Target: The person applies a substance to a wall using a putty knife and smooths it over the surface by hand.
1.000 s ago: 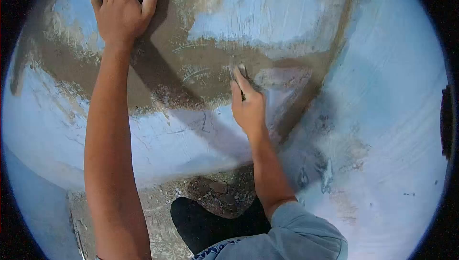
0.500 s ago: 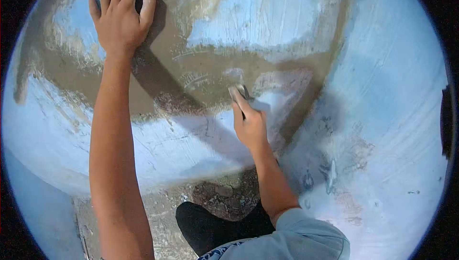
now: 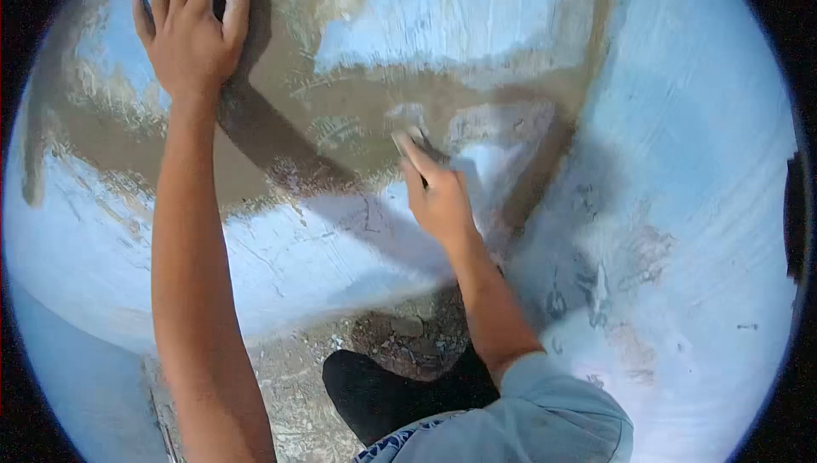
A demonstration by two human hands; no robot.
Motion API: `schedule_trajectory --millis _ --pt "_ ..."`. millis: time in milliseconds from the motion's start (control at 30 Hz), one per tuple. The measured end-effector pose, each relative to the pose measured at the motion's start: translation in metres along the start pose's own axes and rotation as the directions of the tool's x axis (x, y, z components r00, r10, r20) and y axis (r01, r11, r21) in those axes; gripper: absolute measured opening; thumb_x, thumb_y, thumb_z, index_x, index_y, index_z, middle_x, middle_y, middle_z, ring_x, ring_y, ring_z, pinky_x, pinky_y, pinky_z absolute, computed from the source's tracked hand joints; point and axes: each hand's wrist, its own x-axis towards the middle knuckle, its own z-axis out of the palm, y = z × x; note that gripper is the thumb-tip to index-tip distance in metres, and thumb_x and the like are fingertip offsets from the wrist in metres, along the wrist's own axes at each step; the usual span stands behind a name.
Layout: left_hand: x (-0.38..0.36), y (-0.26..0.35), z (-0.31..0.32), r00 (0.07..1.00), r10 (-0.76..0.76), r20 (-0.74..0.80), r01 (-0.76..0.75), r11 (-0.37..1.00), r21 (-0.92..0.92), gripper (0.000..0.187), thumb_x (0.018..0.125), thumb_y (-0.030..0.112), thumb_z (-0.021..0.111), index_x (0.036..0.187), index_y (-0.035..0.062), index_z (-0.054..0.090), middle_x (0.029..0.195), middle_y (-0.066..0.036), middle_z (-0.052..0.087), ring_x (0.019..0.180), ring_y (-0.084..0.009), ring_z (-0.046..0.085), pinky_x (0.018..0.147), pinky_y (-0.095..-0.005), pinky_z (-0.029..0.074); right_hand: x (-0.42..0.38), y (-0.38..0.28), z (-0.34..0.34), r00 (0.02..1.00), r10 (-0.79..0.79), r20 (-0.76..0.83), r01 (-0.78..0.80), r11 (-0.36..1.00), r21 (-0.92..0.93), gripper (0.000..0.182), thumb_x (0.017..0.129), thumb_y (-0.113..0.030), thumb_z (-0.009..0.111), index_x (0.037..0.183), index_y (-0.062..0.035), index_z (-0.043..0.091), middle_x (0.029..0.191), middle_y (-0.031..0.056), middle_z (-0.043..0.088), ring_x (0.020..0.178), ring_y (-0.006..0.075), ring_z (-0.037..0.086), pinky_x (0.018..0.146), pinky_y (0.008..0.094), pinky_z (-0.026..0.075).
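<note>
My left hand [image 3: 194,42] lies flat against the wall [image 3: 434,25] at the upper left, its fingers spread. Lower down and nearer the middle, my right hand [image 3: 441,199] is closed around a small scraper [image 3: 410,138]. Only the flat end of the scraper shows past my fingers; its handle is hidden in the grip. The scraper's end meets the wall at a brown patch [image 3: 366,152], where the pale blue paint is gone. Pale flecks of coating show around that spot.
A wall corner with a brown strip [image 3: 532,182] runs down to the right, and a second pale wall [image 3: 681,165] stands beyond it. Debris [image 3: 408,327] and flakes lie on the floor at the wall's foot. My dark-clothed knee [image 3: 366,391] is close to the wall.
The view has shifted slightly. My right hand and the scraper have moved a little up and left across the brown patch. My left hand stays pressed on the wall.
</note>
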Motion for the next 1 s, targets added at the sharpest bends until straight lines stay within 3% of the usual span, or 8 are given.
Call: schedule_trajectory --millis 100,267,367,700,733,800,967,1000 --pt "0.001 0.001 -0.004 1.0 -0.005 0.026 0.005 1.0 -0.002 0.057 0.1 0.034 0.051 0.155 0.0178 0.049 0.168 -0.008 0.036 0.157 -0.0347 0.025 0.128 -0.0525 0.011 0.027 -0.007 0.009 0.902 -0.397 -0.166 0.389 0.918 -0.082 0.042 0.102 -0.014 0.062 0.143 -0.0115 0.061 0.102 0.0248 0.073 0.086 0.043 0.072 0.071 0.0395 0.058" --pt "0.001 -0.001 0.004 0.998 0.027 -0.057 -0.028 0.999 -0.023 0.055 0.101 0.031 0.05 0.154 0.0185 0.05 0.168 -0.007 0.036 0.157 -0.0338 0.026 0.128 -0.0523 0.012 -0.016 0.024 -0.01 0.994 -0.07 -0.078 0.066 0.996 -0.061 0.04 0.1 -0.011 0.063 0.141 -0.0134 0.063 0.107 0.0263 0.072 0.095 0.045 0.071 0.077 0.0431 0.059" --pt "0.0 0.004 -0.003 1.0 -0.007 0.006 0.008 1.0 -0.017 0.054 0.102 0.032 0.049 0.155 0.019 0.05 0.168 -0.007 0.036 0.157 -0.0343 0.026 0.128 -0.0525 0.012 0.007 0.02 -0.001 0.969 -0.219 -0.111 0.216 0.975 -0.045 0.041 0.1 -0.012 0.064 0.141 -0.0162 0.063 0.105 0.0257 0.072 0.094 0.0451 0.071 0.078 0.0428 0.059" --pt "0.0 0.0 0.002 1.0 0.01 -0.009 -0.01 1.0 0.014 0.056 0.101 0.032 0.05 0.156 0.0201 0.049 0.168 -0.006 0.036 0.157 -0.033 0.025 0.128 -0.0525 0.011 0.003 0.011 -0.006 0.99 -0.132 -0.043 0.132 0.991 -0.007 0.041 0.1 -0.014 0.063 0.141 -0.0201 0.064 0.098 0.0286 0.07 0.09 0.0494 0.068 0.073 0.0507 0.057" --pt "0.0 0.004 0.001 1.0 0.007 -0.025 -0.006 0.999 0.035 0.056 0.101 0.031 0.049 0.156 0.0203 0.048 0.168 -0.006 0.035 0.158 -0.0332 0.025 0.128 -0.0521 0.011 0.009 -0.011 -0.009 0.994 -0.111 0.016 0.112 0.986 -0.124 0.039 0.101 -0.011 0.062 0.139 -0.016 0.066 0.109 0.0239 0.073 0.085 0.0417 0.073 0.072 0.0424 0.058" --pt "0.001 0.001 0.002 1.0 0.001 -0.014 -0.001 1.0 0.004 0.056 0.1 0.031 0.049 0.156 0.0204 0.048 0.169 -0.006 0.035 0.158 -0.0331 0.025 0.128 -0.0522 0.011 0.016 -0.005 -0.004 0.981 -0.192 0.017 0.193 0.973 -0.128 0.039 0.101 -0.011 0.063 0.14 -0.0161 0.065 0.107 0.0237 0.073 0.079 0.0415 0.072 0.07 0.0423 0.058" --pt "-0.001 -0.001 0.002 1.0 0.008 -0.018 -0.01 0.998 -0.06 0.056 0.101 0.031 0.049 0.155 0.0202 0.049 0.169 -0.006 0.035 0.158 -0.034 0.025 0.128 -0.0528 0.011 -0.021 0.016 -0.025 0.993 -0.086 0.085 0.099 0.982 -0.162 0.038 0.099 -0.01 0.065 0.137 -0.0083 0.065 0.108 0.023 0.074 0.082 0.0411 0.074 0.071 0.0403 0.06" --pt "0.0 0.002 -0.001 1.0 -0.001 -0.009 0.001 0.999 -0.053 0.055 0.101 0.031 0.049 0.155 0.02 0.049 0.168 -0.007 0.035 0.157 -0.0347 0.025 0.128 -0.0525 0.011 -0.02 0.036 -0.015 0.976 -0.213 0.039 0.216 0.969 -0.117 0.045 0.101 -0.018 0.063 0.146 -0.0202 0.06 0.083 0.0267 0.07 0.075 0.046 0.07 0.065 0.0517 0.056"
